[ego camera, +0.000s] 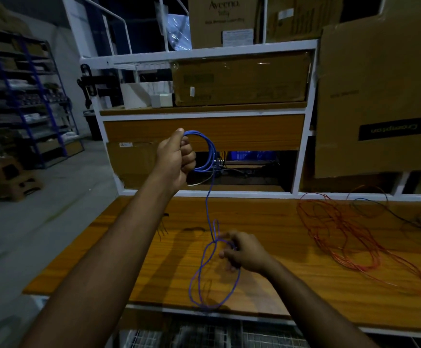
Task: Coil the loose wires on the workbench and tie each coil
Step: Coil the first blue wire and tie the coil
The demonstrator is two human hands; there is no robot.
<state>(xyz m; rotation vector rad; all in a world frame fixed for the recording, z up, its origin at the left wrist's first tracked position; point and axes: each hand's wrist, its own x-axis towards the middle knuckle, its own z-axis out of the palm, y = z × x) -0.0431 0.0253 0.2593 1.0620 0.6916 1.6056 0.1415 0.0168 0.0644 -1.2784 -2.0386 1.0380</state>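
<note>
Left grip lifts blue coil above workbench.

The left part of the tabletop is left bare, so a hand can be passed there freely. The right part is covered by a tangle of red wire, with dark wires just behind it. At the back, the way is closed by the white shelf frame. A hanging blue wire crosses the middle space.

"Aveeno" box; inverted "Crompton" carton
</note>
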